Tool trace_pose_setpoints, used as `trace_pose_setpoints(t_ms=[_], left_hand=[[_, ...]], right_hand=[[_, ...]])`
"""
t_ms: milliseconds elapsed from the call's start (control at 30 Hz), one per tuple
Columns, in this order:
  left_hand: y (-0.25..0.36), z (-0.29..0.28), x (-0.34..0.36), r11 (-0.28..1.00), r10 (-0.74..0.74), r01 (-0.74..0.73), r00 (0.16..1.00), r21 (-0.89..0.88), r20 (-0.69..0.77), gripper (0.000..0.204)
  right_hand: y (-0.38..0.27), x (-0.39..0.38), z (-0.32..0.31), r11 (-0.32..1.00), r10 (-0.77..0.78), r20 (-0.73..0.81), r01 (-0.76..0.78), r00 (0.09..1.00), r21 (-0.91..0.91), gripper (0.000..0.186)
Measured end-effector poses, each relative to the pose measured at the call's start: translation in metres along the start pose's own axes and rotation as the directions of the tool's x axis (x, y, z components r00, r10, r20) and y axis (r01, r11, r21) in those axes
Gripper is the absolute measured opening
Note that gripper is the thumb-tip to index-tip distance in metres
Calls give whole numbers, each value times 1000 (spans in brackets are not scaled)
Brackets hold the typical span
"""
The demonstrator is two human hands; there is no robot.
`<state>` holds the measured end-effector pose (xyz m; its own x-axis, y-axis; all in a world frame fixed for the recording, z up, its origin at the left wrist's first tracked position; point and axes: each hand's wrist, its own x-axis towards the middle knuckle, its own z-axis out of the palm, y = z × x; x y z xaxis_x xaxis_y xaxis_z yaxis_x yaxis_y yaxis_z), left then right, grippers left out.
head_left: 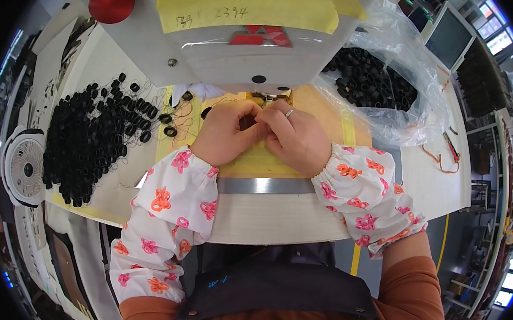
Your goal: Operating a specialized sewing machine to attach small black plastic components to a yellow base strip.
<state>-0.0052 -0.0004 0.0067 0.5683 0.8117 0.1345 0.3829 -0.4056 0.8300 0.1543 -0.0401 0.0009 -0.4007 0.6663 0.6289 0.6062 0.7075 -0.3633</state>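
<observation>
My left hand (226,131) and my right hand (299,140) meet under the head of a white sewing machine (216,62), close to its metal presser foot (268,98). Thumbs and forefingers of both hands pinch together. A little of something dark shows between them, but the fingers cover most of it. Just left of my left hand lie a few loose black loops (170,131) with thin threads trailing from them. The work surface (262,166) beneath my hands is yellow, with a metal strip along its near edge.
A large heap of black loops (82,148), tangled with thread, covers the table's left side beside a white fan (27,168). At the back right, a clear plastic bag (429,115) holds more black loops (375,79). Red-handled snips (451,148) lie at right.
</observation>
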Motion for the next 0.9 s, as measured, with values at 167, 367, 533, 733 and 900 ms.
trace_pose_setpoints(t_ms=[167,367,533,733,900], left_hand=[[-7,9,0,987,161,-160,985,17,-56,14],[0,7,0,993,-32,22,996,-120,-79,15],[5,4,-1,996,-44,48,997,76,-61,16],[0,12,0,992,68,-54,990,116,-120,14],[2,4,2,999,-36,39,988,22,-150,13]], right_hand=[[2,-3,5,998,2,-2,-2,1000,-56,30],[4,-1,2,999,10,-33,-11,999,-48,28],[3,0,3,991,-39,-52,32,998,-131,27],[7,-3,6,989,37,-47,-43,998,-144,23],[11,3,-3,824,470,66,-464,880,324,22]])
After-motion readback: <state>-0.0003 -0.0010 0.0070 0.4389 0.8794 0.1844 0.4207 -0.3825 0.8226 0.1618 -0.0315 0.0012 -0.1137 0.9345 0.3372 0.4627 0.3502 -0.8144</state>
